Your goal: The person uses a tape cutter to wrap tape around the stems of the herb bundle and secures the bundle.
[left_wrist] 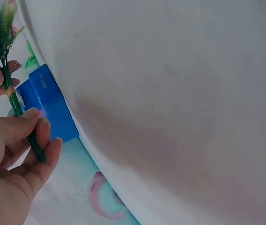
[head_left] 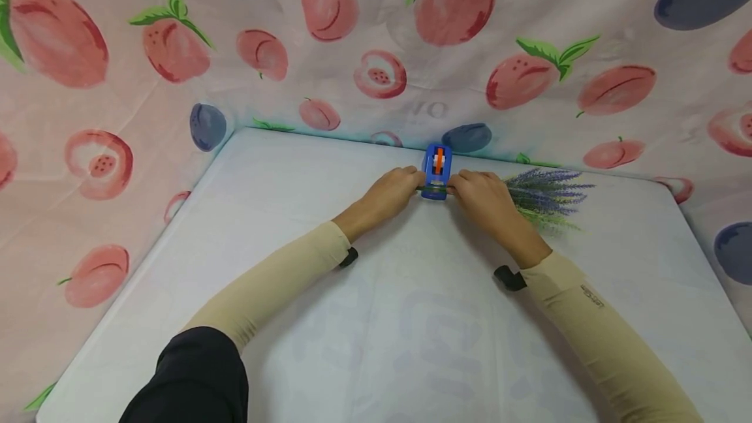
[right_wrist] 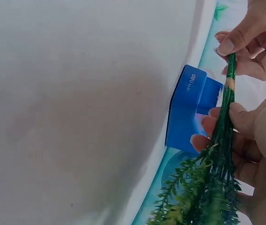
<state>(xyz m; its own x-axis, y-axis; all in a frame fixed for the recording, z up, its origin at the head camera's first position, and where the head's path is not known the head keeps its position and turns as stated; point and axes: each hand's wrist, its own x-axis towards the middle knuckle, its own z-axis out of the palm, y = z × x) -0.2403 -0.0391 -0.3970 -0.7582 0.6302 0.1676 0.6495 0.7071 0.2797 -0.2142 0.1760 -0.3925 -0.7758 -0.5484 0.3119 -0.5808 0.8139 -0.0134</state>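
Note:
A bunch of artificial lavender [head_left: 549, 194] with purple spikes and green stems lies across the front of a blue tape dispenser [head_left: 429, 172]. My left hand [head_left: 390, 194] pinches the stem ends between thumb and fingers. Closer to the flowers, my right hand [head_left: 484, 204] grips the same stems. Between the two hands, a tan band [right_wrist: 230, 84] wraps the green stems [right_wrist: 224, 112]. This band sits beside the dispenser's serrated edge [right_wrist: 219, 97]. An orange core shows inside the dispenser in the head view. Whether the band touches the cutter, I cannot tell.
A white-covered table [head_left: 376, 318] spreads under both arms. Fruit-printed cloth [head_left: 376, 25] hangs behind and to the left, meeting the table's back edge close behind the dispenser. Each wrist carries a small black device [head_left: 508, 278].

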